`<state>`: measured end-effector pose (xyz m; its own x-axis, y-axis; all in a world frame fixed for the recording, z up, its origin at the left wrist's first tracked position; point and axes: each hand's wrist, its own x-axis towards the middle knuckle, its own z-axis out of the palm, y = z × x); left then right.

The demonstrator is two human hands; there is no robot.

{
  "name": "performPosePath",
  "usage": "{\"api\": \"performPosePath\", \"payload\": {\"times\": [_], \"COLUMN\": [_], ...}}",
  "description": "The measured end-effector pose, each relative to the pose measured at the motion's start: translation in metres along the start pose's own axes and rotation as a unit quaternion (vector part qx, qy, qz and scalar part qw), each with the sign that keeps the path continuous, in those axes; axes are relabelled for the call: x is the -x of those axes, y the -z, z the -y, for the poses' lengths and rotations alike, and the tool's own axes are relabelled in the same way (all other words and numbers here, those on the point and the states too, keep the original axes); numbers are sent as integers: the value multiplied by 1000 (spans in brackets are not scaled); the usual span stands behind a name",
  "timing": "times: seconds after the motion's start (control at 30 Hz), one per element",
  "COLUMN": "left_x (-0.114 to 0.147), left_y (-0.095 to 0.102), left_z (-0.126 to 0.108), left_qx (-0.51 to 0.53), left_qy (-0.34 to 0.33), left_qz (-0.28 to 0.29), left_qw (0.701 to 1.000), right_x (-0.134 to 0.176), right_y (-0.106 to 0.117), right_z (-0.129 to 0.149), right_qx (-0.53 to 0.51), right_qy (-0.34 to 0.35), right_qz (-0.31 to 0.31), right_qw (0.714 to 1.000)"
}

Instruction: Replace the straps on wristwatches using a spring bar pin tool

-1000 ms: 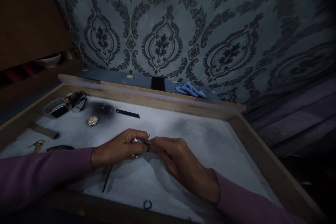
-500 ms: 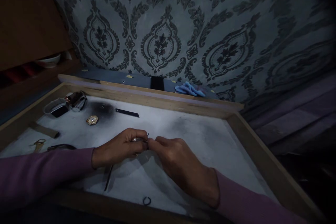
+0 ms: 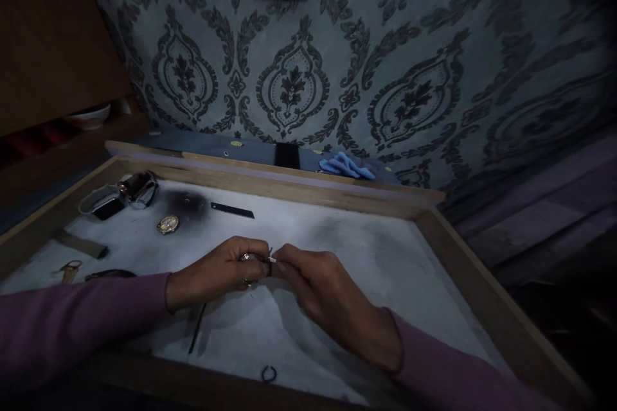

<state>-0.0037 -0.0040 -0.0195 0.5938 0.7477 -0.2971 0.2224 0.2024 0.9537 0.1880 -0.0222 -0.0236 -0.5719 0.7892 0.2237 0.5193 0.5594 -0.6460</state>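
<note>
My left hand [image 3: 219, 273] is closed around a small watch [image 3: 245, 258], mostly hidden by the fingers, with only shiny metal showing. Close by on the right, my right hand [image 3: 328, 295] pinches a small pale, metallic-looking piece [image 3: 272, 260] against the watch's edge. A short thin dark piece [image 3: 270, 251] sticks up between the two hands; which hand it belongs to I cannot tell. Below the left wrist a narrow dark strip [image 3: 196, 331] runs down toward the tray's front edge. A black open ring [image 3: 268, 374] lies near that edge.
Wooden walls [image 3: 299, 181] frame the white-bottomed tray. A dark blade [image 3: 232, 210], a gold watch head [image 3: 168, 225], a dark-faced watch [image 3: 108, 207], an olive strap [image 3: 80, 244] and golden bits [image 3: 71, 270] lie inside. A blue cloth [image 3: 347, 166] rests behind the rear wall.
My right fingers have shifted slightly, and the pale metallic piece between them now shows. My left hand keeps its hold on the watch. The whole view has moved a little.
</note>
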Motion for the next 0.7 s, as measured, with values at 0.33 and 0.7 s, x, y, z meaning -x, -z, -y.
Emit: {"api": "performPosePath", "payload": {"times": [0.33,0.7], "left_x": [0,1], "left_y": [3,5], "left_z": [2,4], "left_qx": [-9,-10], "left_qy": [-8,-13], "left_qz": [12,19], "left_qw": [1000,1000], "right_x": [-6,-5], "right_y": [1,3], "right_z": [1,4], "right_qx": [-180,-165], "right_qy": [-114,-85], "right_qz": [-1,9], "right_qw": [977,983]}}
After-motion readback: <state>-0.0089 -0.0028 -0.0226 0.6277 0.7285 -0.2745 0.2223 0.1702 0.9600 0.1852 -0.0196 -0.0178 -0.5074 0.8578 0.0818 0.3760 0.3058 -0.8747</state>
